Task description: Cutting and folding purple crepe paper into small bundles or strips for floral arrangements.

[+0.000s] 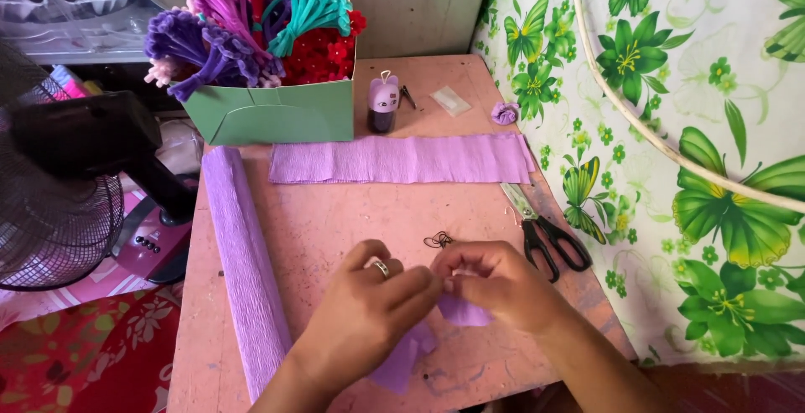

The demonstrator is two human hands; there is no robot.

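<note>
Both hands are meeting low over the pink surface [335, 228]: the left hand [369, 312] and right hand [495, 283] are each pinching one small lilac crepe piece [465, 311], their grips pressed together on it. One crepe roll [243, 270], one flat strip [402, 159] and one pair of scissors [545, 233] are lying around.

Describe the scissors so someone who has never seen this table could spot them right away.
Start at the pink table and go to its right edge, beside the wall covering with green butterflies. The scissors lie there, just below the flat strip of purple crepe paper. They are the only metal tool with black handles.
</note>
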